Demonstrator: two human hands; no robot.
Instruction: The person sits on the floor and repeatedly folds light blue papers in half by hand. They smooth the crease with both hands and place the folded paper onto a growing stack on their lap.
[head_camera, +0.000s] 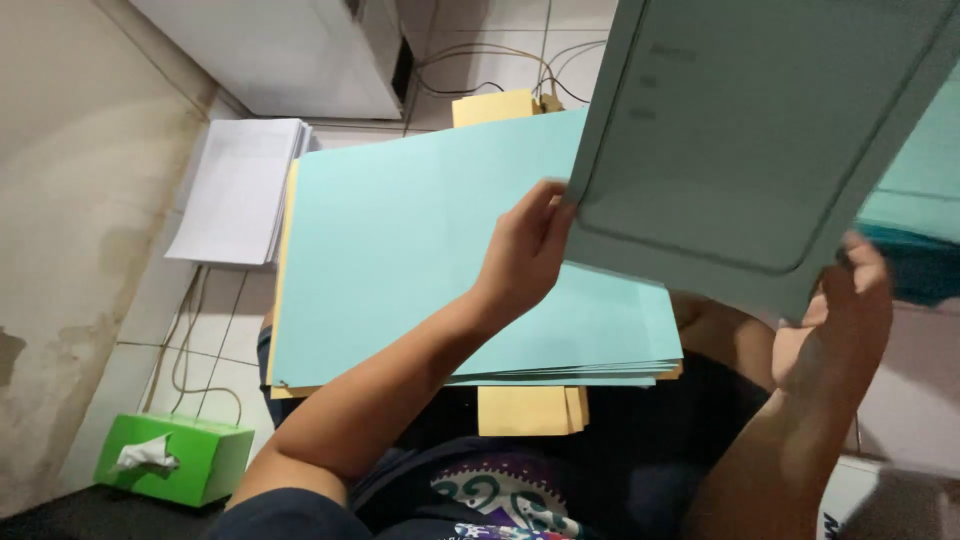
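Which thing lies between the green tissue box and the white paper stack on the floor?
In the head view, only bare floor tiles with thin cables lie between the green tissue box and the white paper stack.

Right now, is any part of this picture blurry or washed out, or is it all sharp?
Head view: the right hand is smeared by motion blur, and the lifted pale green folder close to the lens looks soft, its print unreadable. The left hand is slightly soft. The light blue paper stack and green tissue box are sharper. Lighting is even, with no strong glare.
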